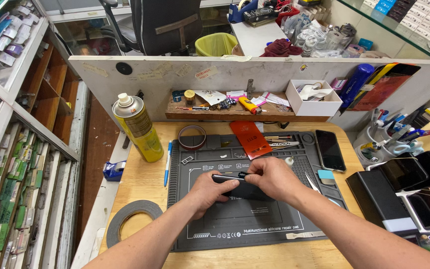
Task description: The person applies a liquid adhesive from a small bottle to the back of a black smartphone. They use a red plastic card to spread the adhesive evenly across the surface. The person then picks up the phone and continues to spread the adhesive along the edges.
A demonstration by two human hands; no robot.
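Over the grey repair mat (235, 224) on the tabletop (145, 179), my left hand (209, 192) and right hand (270, 178) both grip a dark phone (240, 185) edge-on. A second phone (330, 150) lies at the mat's right edge, a yellow spray can (138, 127) stands to the left.

dark phone (235, 183) mostly hidden under hands, tape roll (131, 219) partly behind forearm

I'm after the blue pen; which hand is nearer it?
Left. The left hand sits just right of the blue pen; the right hand is farther right across the mat.

Wooden bench (145, 179) under grey repair mat (255, 224), yellow can (138, 127), tape roll (130, 219)
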